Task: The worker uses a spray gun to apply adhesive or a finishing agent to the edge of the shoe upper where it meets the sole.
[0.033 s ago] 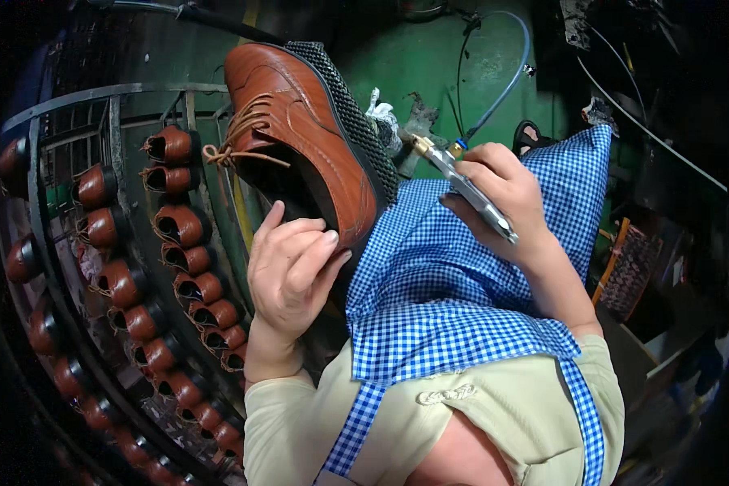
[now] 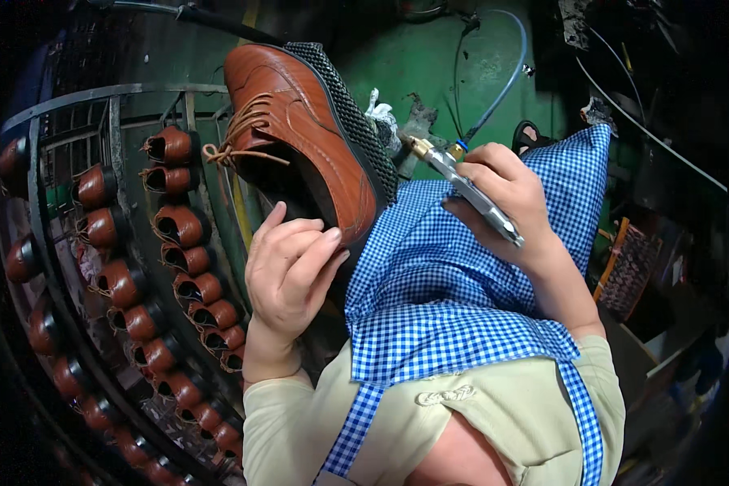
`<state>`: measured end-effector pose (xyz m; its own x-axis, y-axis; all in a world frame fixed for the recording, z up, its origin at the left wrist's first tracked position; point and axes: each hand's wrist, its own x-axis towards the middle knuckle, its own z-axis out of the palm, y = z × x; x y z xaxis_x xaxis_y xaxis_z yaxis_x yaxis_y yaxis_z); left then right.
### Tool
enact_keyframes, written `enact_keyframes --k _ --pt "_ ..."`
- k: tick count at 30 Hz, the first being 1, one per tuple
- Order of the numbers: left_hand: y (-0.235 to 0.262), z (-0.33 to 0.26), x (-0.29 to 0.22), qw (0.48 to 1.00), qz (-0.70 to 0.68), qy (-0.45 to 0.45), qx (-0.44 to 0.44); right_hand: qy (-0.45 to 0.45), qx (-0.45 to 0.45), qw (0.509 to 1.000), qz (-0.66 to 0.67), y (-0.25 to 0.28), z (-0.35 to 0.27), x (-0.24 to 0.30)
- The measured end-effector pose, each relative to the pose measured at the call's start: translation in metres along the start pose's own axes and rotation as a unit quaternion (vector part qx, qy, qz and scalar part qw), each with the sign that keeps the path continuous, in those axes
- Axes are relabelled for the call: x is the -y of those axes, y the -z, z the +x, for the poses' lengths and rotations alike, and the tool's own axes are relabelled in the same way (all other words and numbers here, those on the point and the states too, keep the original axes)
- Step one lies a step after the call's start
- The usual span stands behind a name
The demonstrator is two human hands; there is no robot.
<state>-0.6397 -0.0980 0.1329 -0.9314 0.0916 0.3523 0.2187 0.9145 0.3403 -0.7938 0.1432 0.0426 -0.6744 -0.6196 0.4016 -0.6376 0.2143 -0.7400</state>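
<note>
A brown leather lace-up shoe (image 2: 328,134) with a tied tan lace rests tilted, toe away from me, against a dark textured support (image 2: 352,105). My left hand (image 2: 287,271) has its bent fingers at the shoe's heel, fingertips touching the rim of the opening. Part of its grip is hidden by the hand itself. In my right hand (image 2: 506,198) is a metal spray gun (image 2: 470,194), fingers wrapped around its body. Its brass nozzle points up and left toward the shoe's side, a short gap away. A blue hose (image 2: 506,85) runs to the gun.
To the left, a metal rack (image 2: 113,154) carries rows of similar brown shoes (image 2: 182,224). A blue-and-white checked apron (image 2: 462,267) covers my lap. A crumpled white cloth (image 2: 381,113) lies beyond the support. On the right stands a woven basket-like item (image 2: 632,279).
My right hand and the spray gun have shifted very slightly, the gun's rear end moving right and down. The hose sways a little left. My left hand and the shoe stay nearly still.
</note>
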Motion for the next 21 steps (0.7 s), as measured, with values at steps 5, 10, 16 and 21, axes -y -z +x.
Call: enact_keyframes --k 5,10,16,21 --pt "0.013 0.007 -0.004 0.998 0.045 -0.034 0.009 0.018 0.005 0.995 0.097 0.004 0.019 0.015" --pt "0.021 0.004 0.000 0.998 0.046 -0.031 0.037 0.007 0.023 0.991 0.131 -0.009 0.026 0.019" --pt "0.019 -0.001 0.001 0.999 0.008 -0.018 0.034 0.009 0.039 0.996 0.085 -0.008 0.030 0.018" --pt "0.018 0.000 0.000 0.999 -0.001 -0.020 0.036 0.008 0.044 0.996 0.081 -0.008 0.031 0.019"
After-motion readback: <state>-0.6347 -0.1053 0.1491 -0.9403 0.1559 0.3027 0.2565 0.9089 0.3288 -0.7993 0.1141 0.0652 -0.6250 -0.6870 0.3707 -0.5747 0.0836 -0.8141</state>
